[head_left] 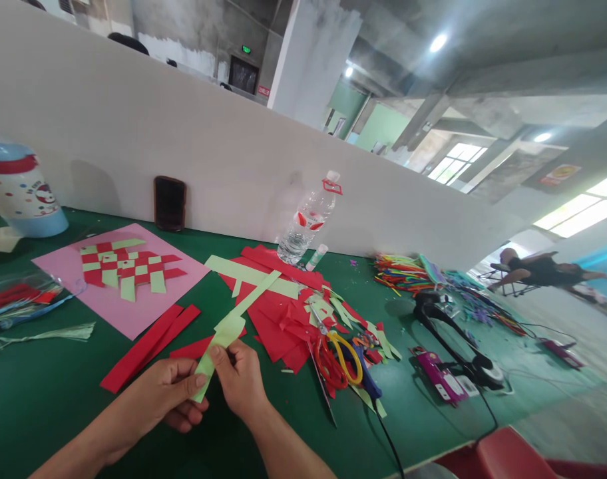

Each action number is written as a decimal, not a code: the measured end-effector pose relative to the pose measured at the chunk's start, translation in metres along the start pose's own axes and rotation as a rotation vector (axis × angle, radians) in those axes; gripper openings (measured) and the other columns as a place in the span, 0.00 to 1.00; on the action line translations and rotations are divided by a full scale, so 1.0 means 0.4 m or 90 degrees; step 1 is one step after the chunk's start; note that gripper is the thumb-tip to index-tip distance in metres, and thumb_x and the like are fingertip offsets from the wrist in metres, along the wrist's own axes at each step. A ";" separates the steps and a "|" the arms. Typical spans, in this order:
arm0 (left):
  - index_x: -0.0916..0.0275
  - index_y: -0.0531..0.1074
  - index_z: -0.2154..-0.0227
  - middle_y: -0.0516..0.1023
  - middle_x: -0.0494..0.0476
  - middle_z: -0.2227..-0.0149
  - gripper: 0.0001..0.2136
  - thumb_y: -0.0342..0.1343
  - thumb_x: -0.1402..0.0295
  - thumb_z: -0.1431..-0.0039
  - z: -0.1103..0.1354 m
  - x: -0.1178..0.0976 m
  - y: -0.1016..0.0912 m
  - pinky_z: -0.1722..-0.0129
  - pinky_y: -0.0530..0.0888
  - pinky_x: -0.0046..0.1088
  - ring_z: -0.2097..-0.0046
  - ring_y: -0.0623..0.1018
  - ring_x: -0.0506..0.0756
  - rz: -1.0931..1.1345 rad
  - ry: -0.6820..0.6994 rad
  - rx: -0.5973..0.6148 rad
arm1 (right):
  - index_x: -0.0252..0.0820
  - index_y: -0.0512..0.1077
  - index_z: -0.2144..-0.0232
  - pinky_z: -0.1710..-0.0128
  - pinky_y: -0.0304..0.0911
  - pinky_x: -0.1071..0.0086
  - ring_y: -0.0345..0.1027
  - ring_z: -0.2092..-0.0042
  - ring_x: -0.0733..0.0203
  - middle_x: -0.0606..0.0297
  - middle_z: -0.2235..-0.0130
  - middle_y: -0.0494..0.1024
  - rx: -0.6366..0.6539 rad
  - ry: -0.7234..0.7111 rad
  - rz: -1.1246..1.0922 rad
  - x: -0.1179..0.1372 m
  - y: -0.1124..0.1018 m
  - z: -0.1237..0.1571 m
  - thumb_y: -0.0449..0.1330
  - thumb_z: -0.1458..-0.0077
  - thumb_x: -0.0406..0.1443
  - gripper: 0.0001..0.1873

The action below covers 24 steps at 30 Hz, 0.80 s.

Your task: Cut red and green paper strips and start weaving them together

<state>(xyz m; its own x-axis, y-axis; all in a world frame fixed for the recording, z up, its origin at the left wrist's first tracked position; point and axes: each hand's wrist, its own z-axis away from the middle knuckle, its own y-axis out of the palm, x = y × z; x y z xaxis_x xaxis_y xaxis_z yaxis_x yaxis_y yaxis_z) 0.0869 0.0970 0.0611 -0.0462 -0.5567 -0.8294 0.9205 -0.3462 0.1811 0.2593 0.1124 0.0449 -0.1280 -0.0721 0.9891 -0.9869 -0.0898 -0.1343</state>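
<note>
A light green paper strip (228, 330) is pinched between both my hands above the green table. My left hand (172, 394) grips its lower end between thumb and fingers. Just above, my right hand (238, 374) pinches the strip with thumb and forefinger. A narrower strip of the same green (256, 296) extends beyond its upper end; whether the two are joined I cannot tell. Close to my left hand lie folded red paper strips (151, 342). Woven red and green paper fish shapes (126, 266) rest on a pink sheet (128, 324) at the left.
Red paper scraps (271, 326) spread across the middle, with scissors (346, 359) on their right. Behind stand a water bottle (303, 229), a glue stick (317, 257) and a phone (170, 203) against the partition. Headphones (443, 332) lie right; a cup (24, 193) stands left.
</note>
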 end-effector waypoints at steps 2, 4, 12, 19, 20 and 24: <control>0.60 0.78 0.69 0.84 0.54 0.70 0.24 0.72 0.43 0.53 0.002 -0.002 0.001 0.69 0.78 0.27 0.69 0.84 0.54 0.001 0.003 -0.003 | 0.43 0.68 0.76 0.70 0.56 0.70 0.56 0.71 0.63 0.71 0.75 0.66 -0.001 -0.001 0.001 -0.001 0.000 0.000 0.62 0.37 0.51 0.23; 0.60 0.78 0.69 0.84 0.54 0.70 0.24 0.72 0.43 0.53 0.002 -0.002 0.002 0.69 0.78 0.27 0.69 0.84 0.54 0.000 0.005 -0.006 | 0.42 0.70 0.75 0.69 0.57 0.70 0.58 0.70 0.63 0.70 0.74 0.68 -0.001 -0.003 -0.001 -0.003 0.001 0.001 0.61 0.37 0.51 0.22; 0.59 0.77 0.70 0.84 0.53 0.71 0.22 0.73 0.45 0.54 -0.006 0.004 -0.005 0.69 0.78 0.27 0.70 0.83 0.54 -0.005 -0.001 0.000 | 0.42 0.71 0.75 0.70 0.57 0.70 0.56 0.71 0.64 0.71 0.75 0.67 0.000 0.011 -0.047 0.004 0.002 0.003 0.64 0.40 0.55 0.24; 0.58 0.69 0.76 0.83 0.52 0.75 0.22 0.73 0.49 0.54 -0.017 0.027 -0.003 0.73 0.76 0.28 0.73 0.83 0.55 -0.034 -0.016 0.037 | 0.43 0.73 0.72 0.75 0.56 0.71 0.55 0.75 0.66 0.72 0.77 0.65 -0.026 0.067 -0.184 -0.008 -0.009 -0.014 0.69 0.47 0.61 0.28; 0.57 0.68 0.76 0.83 0.52 0.76 0.23 0.74 0.49 0.55 -0.017 0.031 -0.001 0.74 0.75 0.27 0.74 0.83 0.55 -0.039 -0.019 0.044 | 0.43 0.73 0.71 0.75 0.57 0.71 0.55 0.75 0.66 0.72 0.77 0.66 -0.042 0.073 -0.203 -0.010 -0.014 -0.018 0.70 0.48 0.61 0.28; 0.57 0.67 0.77 0.82 0.52 0.76 0.23 0.74 0.49 0.55 -0.011 0.040 0.004 0.76 0.73 0.26 0.75 0.82 0.54 -0.055 -0.024 0.071 | 0.45 0.73 0.70 0.74 0.60 0.70 0.57 0.75 0.65 0.73 0.76 0.66 -0.100 0.079 -0.257 -0.011 -0.042 -0.033 0.73 0.53 0.60 0.28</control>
<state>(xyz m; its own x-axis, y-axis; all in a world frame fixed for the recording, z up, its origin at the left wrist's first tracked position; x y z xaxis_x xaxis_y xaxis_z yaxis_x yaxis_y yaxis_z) 0.0893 0.0908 0.0460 -0.1397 -0.5489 -0.8241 0.8639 -0.4742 0.1694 0.2751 0.1271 0.0438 0.2685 0.0583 0.9615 -0.9621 0.0661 0.2647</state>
